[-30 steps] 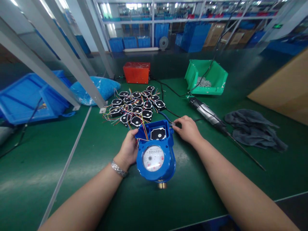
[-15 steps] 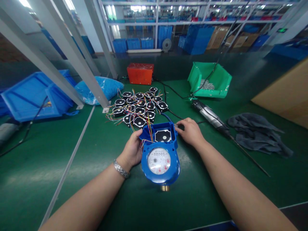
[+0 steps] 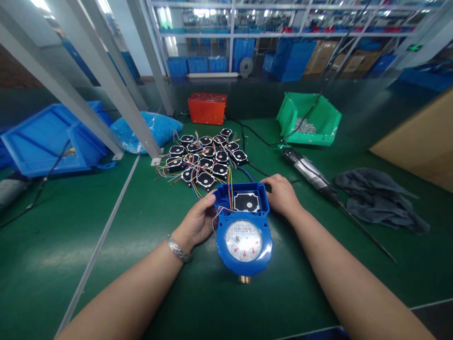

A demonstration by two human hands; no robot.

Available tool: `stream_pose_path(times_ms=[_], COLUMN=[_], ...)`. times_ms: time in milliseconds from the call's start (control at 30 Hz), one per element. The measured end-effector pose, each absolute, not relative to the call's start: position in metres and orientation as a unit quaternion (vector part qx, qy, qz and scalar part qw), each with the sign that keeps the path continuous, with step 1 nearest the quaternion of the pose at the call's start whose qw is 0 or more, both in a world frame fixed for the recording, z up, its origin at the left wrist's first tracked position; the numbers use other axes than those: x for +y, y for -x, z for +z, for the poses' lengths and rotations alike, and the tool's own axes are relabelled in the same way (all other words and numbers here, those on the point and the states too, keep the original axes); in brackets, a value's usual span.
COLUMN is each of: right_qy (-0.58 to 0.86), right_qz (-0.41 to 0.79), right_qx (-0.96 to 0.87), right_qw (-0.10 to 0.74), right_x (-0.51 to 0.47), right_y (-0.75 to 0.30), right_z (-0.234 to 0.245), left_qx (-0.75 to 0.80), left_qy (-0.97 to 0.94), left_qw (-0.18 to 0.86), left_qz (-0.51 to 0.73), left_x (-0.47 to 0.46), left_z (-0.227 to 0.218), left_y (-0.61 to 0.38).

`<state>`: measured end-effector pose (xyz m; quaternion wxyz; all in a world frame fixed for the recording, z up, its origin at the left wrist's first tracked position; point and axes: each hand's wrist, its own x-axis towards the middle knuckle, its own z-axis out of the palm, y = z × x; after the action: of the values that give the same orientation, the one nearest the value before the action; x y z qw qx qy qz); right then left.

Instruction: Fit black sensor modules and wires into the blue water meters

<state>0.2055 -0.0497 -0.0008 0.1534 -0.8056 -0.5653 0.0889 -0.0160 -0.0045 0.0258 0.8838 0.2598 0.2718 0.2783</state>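
A blue water meter (image 3: 225,257) sits in front of me, with a round clear dial (image 3: 243,240) and a brass threaded end (image 3: 245,279) pointing toward me. In its open rear box lies a black module (image 3: 247,202) with a white edge, and thin coloured wires rise from the box's left part. My left hand (image 3: 198,221) grips the box's left side, thumb on the rim and other fingers partly hidden. At the far right corner, my right hand (image 3: 283,196) is closed against the housing, its fingertips partly hidden behind it. More black modules (image 3: 207,163) with wires lie in a cluster beyond the meter.
Behind the cluster stand an orange-red box (image 3: 207,108) and a blue bag (image 3: 155,130). A green bin (image 3: 309,137) holds small metal parts. An electric screwdriver (image 3: 311,174) with a long bit and a grey cloth (image 3: 380,198) lie to the right; a blue bin (image 3: 46,151) stands left.
The water meter has shifted right and turned slightly, its dial now facing me more squarely. My left hand has moved a little right with it. My right fingers have slipped further behind the corner.
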Motion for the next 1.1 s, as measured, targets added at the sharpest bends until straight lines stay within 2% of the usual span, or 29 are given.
stream_pose_path(times_ms=[1100], right_qy=[0.805], right_qz=[0.085], right_qx=[-0.565], right_qw=[0.161], right_x=[-0.0487], right_y=[-0.207], right_z=[-0.0047], left_qx=[0.303], left_qy=[-0.249], left_qw=[0.874], left_qz=[0.288], left_x=[-0.0031], left_z=[0.027], left_y=[0.0156])
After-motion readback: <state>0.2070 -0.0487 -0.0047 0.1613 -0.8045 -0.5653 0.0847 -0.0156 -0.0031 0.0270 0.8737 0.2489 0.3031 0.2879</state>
